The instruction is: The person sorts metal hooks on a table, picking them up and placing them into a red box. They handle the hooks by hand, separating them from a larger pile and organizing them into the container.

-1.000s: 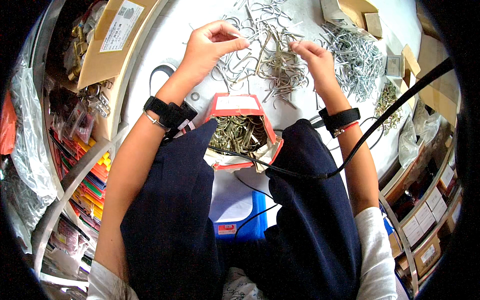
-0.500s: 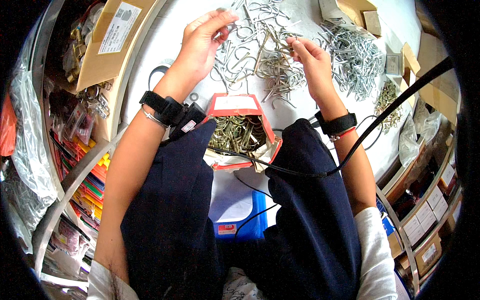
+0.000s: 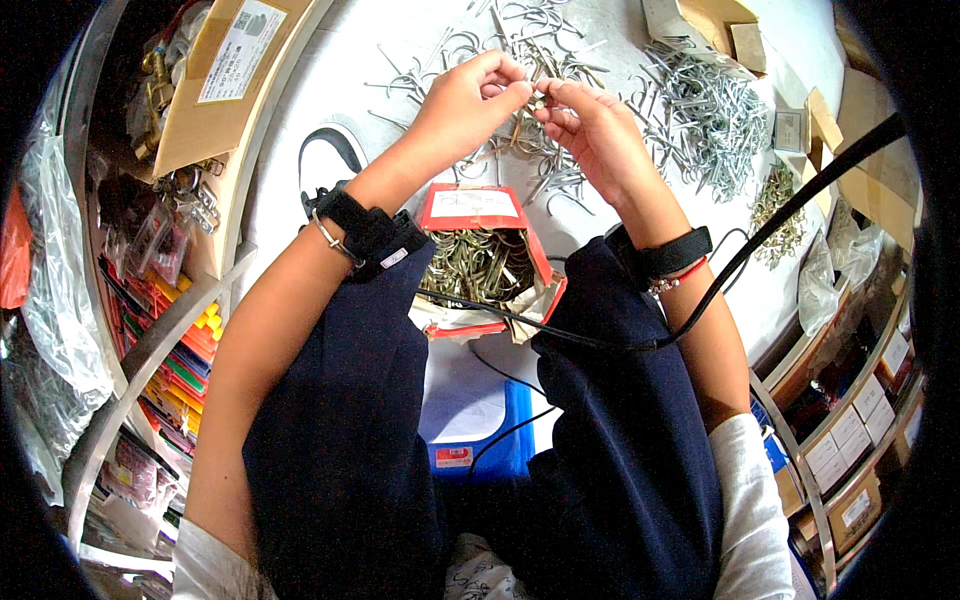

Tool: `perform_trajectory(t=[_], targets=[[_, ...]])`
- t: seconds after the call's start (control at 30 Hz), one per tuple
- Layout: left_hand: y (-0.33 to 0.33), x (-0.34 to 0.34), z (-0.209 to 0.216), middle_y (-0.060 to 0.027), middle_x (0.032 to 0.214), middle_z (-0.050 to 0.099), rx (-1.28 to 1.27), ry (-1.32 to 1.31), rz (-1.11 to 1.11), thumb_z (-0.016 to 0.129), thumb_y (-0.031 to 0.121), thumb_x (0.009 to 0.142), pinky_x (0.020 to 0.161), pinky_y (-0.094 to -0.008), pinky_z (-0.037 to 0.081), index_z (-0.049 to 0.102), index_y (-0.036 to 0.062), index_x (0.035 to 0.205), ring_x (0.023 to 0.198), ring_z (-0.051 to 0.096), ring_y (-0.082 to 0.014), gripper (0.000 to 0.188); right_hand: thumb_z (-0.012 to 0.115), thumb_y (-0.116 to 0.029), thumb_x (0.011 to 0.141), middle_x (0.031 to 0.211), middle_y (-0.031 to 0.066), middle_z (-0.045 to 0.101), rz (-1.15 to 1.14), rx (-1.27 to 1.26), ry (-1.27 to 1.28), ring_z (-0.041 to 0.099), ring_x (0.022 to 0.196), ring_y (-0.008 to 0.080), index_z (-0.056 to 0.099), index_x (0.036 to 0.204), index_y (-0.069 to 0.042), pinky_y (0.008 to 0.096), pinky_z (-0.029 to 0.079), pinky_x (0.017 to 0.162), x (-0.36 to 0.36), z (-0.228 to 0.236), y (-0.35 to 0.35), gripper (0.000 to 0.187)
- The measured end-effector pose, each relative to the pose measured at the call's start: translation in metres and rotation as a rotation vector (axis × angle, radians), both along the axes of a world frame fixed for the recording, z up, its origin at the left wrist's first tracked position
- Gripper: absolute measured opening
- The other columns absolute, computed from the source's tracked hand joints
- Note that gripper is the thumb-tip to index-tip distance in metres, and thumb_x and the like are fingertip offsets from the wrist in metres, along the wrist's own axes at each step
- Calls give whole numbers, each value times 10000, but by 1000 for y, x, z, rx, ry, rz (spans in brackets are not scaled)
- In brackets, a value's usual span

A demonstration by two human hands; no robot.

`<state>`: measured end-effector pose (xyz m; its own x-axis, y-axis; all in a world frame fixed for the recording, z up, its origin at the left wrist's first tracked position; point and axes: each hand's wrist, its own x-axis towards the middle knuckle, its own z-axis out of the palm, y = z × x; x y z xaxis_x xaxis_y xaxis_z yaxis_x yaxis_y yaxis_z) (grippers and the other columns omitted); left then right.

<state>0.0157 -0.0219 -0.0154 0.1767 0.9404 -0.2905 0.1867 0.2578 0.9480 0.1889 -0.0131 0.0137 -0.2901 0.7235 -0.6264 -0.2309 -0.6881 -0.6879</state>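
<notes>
Under both of your hands spreads the white tabletop (image 3: 300, 110), strewn with loose silver wire hooks (image 3: 555, 170); a denser heap of silver hooks (image 3: 710, 120) lies to the right of your right hand. Just below your wrists, between your knees, sits the open red-and-white carton (image 3: 480, 205), filled with brass-coloured hooks (image 3: 480, 265). A black cable (image 3: 620, 345) crosses your right thigh. Half a second ago your hands were apart, each picking among the scattered wire; now they have risen slightly and met above the carton. Your left hand (image 3: 465, 95) and right hand (image 3: 590, 125) touch at the fingertips, both pinching one small metal piece (image 3: 538, 100) between them. It is too small to say what kind of fitting it is. That closing-in suggests you have stopped sorting through the pile and are now working this single piece with both hands.
</notes>
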Motion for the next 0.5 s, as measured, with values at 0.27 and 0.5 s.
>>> perform_trajectory(t=[0.27,0.5], targets=[[-2,-1,6,-8,872,648,14,78,-56,654,94,827,729,-212,475,621,25,972,798,590,-52,163,568,-173,886,892,16,623,9,-83,3,570,799,94,641,968,-31,217,444,703,1,2,1,180],[0,-3,13,15,866,661,366,285,25,685,122,808,706,-204,461,648,43,934,776,571,-53,154,595,-182,863,884,17,630,-39,-88,-2,549,796,98,661,960,-37,230,413,694,1,-9,0,187]])
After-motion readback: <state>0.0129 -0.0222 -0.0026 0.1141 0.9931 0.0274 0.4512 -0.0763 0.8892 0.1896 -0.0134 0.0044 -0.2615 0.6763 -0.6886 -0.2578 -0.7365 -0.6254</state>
